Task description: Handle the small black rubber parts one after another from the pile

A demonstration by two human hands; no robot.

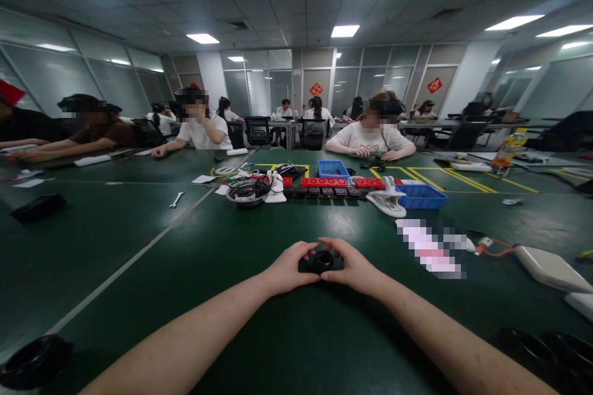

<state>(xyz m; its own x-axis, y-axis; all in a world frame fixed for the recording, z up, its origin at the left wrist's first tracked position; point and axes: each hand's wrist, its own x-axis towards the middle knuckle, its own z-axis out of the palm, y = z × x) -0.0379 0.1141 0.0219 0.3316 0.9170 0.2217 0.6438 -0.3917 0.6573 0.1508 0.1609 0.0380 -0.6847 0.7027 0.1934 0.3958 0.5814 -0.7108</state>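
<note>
In the head view, a small black ring-shaped part (323, 261) with a round hole lies low over the green table in front of me. My left hand (291, 268) curves round its left side, thumb below and fingers above. From the other side, my right hand (351, 266) closes on it with the thumb at the near edge and the fingers over the top. The thumbs nearly meet in front. How firmly each hand presses cannot be made out.
Larger black rings sit at the lower left (34, 361) and lower right. Ahead are red power strips (324, 182), a blue bin (421, 196), a white clip (388, 200) and a bowl of cables (248, 191). A power bank (551, 266) lies right. People sit opposite.
</note>
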